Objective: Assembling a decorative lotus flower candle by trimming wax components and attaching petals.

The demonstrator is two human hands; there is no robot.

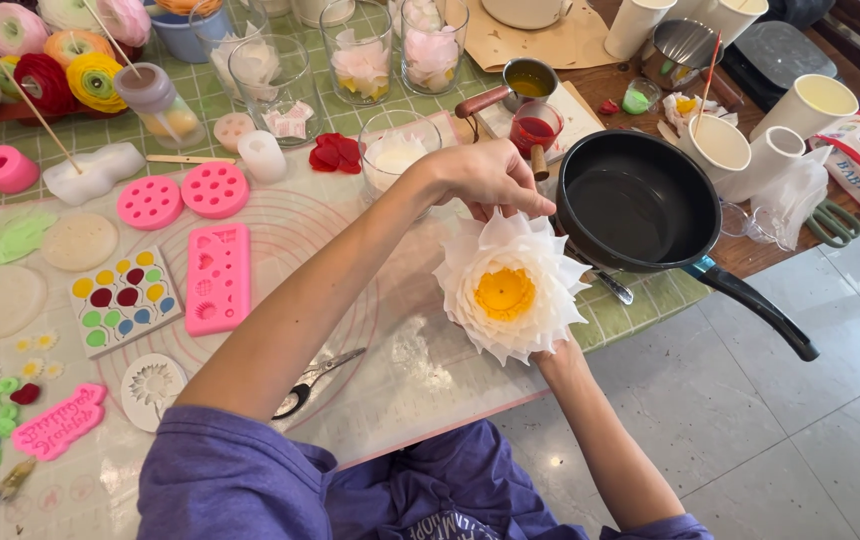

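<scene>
Purple sleeves at the bottom of the frame are yours, and both forearms rise from them toward the centre. Your left hand reaches in from the lower left and arches over the top edge of the white flower, its fingers closed narrowly on an upper petal. Your right hand comes up from the lower right and sits beneath the flower; it is almost wholly hidden behind the petals, so it probably cups the base, though its grip cannot be confirmed.

The flower lies at centre frame, above the near edge of the table, its open face with the yellow centre turned up toward the camera. Its axis thus runs roughly along your line of sight, the left hand above it in the frame and the right hand below.

Just right of the flower, a black frying pan rests on the table, its handle pointing to the lower right, past the table edge. At upper centre stand a small pot of yellow liquid and a red cup. Pink silicone moulds lie on the clear mat at left, scissors near your left forearm, and finished flowers in the upper left.
</scene>
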